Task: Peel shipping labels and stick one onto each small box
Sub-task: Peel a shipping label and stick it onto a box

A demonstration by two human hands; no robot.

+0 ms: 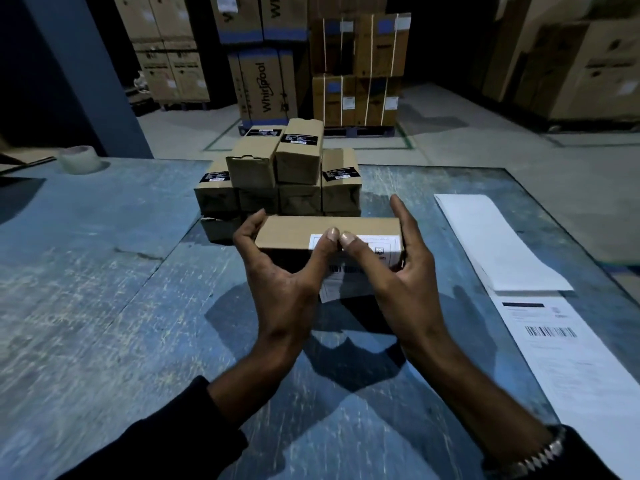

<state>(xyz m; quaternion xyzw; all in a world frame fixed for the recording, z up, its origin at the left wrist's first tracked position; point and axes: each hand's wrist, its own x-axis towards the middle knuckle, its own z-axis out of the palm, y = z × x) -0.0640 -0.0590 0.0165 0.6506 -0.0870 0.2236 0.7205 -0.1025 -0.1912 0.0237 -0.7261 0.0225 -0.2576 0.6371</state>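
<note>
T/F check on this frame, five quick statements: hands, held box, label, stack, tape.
1. Both thumbs press the white label onto the held box. True.
2. The left hand is empty and rests on the table. False: it holds the box's left end.
3. The stack of small boxes sits behind the held box. True.
4. The tape roll lies beside the right hand. False: it stands at the table's far left.
5. The label sheets lie on the left of the table. False: they lie on the right.
</note>
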